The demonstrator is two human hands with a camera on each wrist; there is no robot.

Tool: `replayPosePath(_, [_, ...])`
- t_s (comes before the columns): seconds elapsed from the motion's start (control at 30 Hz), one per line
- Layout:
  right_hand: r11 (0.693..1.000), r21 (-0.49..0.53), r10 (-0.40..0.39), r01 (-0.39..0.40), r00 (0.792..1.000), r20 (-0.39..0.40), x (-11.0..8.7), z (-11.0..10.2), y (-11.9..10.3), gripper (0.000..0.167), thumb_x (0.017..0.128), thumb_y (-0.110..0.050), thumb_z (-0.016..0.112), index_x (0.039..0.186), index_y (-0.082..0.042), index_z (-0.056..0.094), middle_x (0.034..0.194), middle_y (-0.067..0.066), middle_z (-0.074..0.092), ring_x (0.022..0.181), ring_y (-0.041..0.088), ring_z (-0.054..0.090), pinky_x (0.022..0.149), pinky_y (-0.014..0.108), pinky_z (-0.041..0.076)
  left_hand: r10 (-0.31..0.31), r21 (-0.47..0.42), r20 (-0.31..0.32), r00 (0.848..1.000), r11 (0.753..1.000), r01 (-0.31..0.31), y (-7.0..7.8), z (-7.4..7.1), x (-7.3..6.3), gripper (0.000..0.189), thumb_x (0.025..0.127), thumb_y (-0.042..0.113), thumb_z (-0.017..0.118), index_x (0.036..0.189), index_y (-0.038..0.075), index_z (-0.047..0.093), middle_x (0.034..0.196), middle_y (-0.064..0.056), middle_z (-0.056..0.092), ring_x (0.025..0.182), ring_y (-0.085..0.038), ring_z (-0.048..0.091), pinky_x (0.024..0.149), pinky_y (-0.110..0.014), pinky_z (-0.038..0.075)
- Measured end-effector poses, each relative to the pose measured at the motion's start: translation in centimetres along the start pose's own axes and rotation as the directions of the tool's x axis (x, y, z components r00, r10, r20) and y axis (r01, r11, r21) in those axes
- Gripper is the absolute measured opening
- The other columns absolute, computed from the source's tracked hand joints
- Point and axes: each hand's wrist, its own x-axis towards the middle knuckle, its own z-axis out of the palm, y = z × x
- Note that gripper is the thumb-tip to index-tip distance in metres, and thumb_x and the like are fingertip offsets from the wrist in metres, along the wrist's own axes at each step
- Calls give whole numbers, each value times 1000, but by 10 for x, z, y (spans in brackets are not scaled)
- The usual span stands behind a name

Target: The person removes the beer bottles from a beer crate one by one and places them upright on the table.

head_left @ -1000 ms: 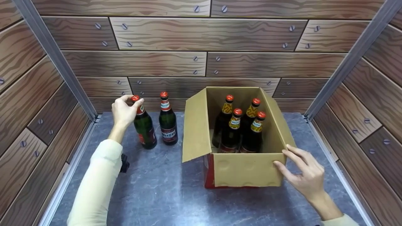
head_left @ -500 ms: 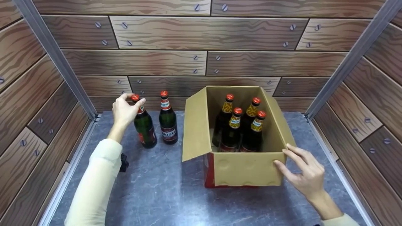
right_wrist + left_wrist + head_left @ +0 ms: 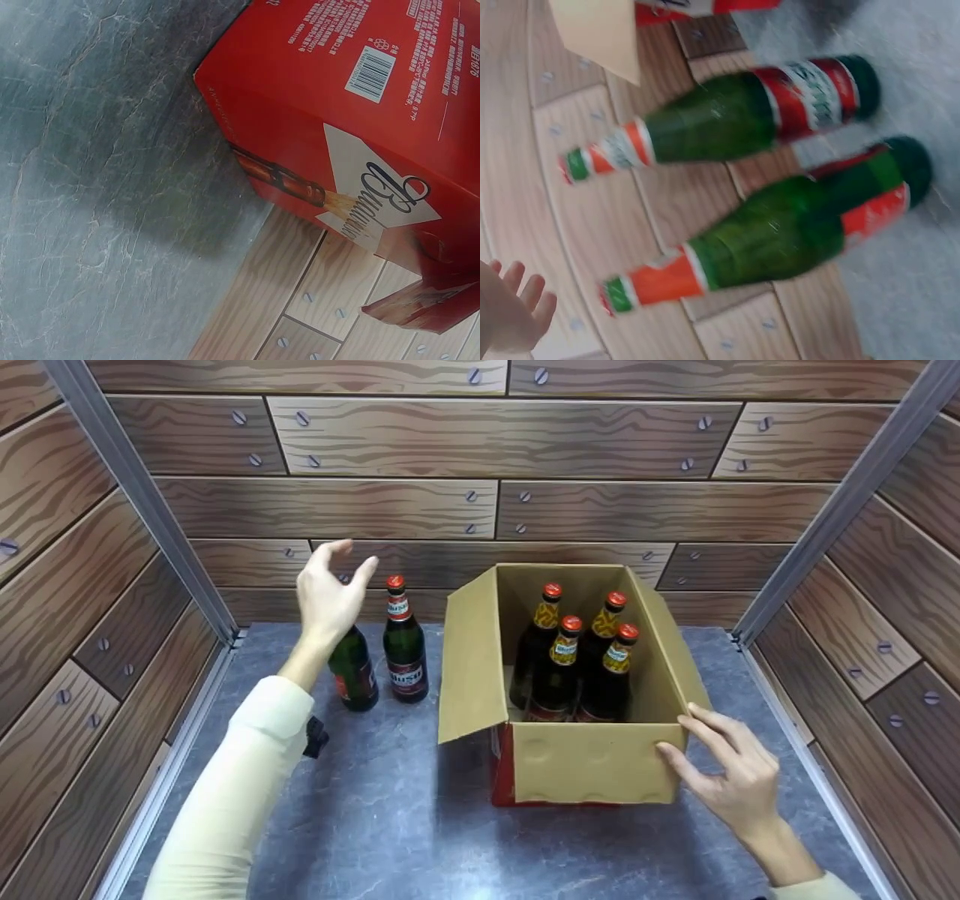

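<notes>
My left hand (image 3: pixel 330 594) is spread, empty, by the left green beer bottle (image 3: pixel 355 675), which stands on the surface (image 3: pixel 390 787) beside a second green beer bottle (image 3: pixel 406 652). I'd best move it cleanly past the neck, tipping neither, while my right hand (image 3: pixel 731 780) pinches the carton's (image 3: pixel 596 765) near right corner. Only the left wrist view shows the red cap (image 3: pixel 605 299) untouched; only the right wrist view, the barcode (image 3: pixel 370 73).

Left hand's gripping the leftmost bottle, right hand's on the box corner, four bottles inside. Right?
No: the left hand grips nothing; the left wrist view shows it clear of the leftmost bottle. The right hand is on the corner of the box, four bottles inside.
</notes>
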Motion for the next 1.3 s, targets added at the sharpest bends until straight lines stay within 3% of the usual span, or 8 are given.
replayPosePath(0.1, [1000,-6,4,-4,1000,8,-1,-1,0,55,93,-52,78,90,3,81,91,23,78,74,42,68,103,7,48,29,-47,24,999,999,-28,20,7,-4,45,94,24,81,129,0,69,128,-18,74,118,-33,70,106,-43,53])
replayPosePath(0.27, [1000,-1,6,-6,1000,0,-1,-1,0,55,92,-53,78,90,3,81,91,24,78,73,42,68,102,8,49,81,-122,123,989,990,-65,52,21,-14,44,93,23,81,128,0,69,128,-19,75,114,-31,73,100,-41,58])
replayPosePath(0.63, [1000,2,-3,3,1000,-20,0,2,-2,55,92,-52,79,89,3,81,90,24,78,72,40,68,101,8,50,160,-211,330,930,973,-92,101,63,-47,43,93,21,82,128,0,69,128,-16,75,122,-29,71,104,-36,58])
replayPosePath(0.8, [1000,5,-1,1,1000,-15,0,1,-2,55,92,-52,79,89,3,81,90,24,78,74,41,68,102,9,50,158,-225,414,897,972,-68,111,82,-60,44,93,23,81,129,1,68,129,-16,75,122,-31,70,103,-38,59])
replayPosePath(1.1, [1000,-12,-2,2,1000,7,-3,1,1,56,93,-54,77,90,2,81,92,23,78,74,41,68,101,5,47,116,-207,511,852,978,-10,114,107,-78,42,95,24,80,131,5,67,128,-14,76,118,-27,72,101,-37,59])
replayPosePath(1.3, [1000,-3,-3,3,1000,-5,-2,2,2,55,93,-53,78,90,2,81,92,23,78,74,41,68,102,7,48,107,-206,542,834,978,8,114,124,-84,44,95,23,79,131,1,66,125,-19,75,117,-32,72,100,-42,60])
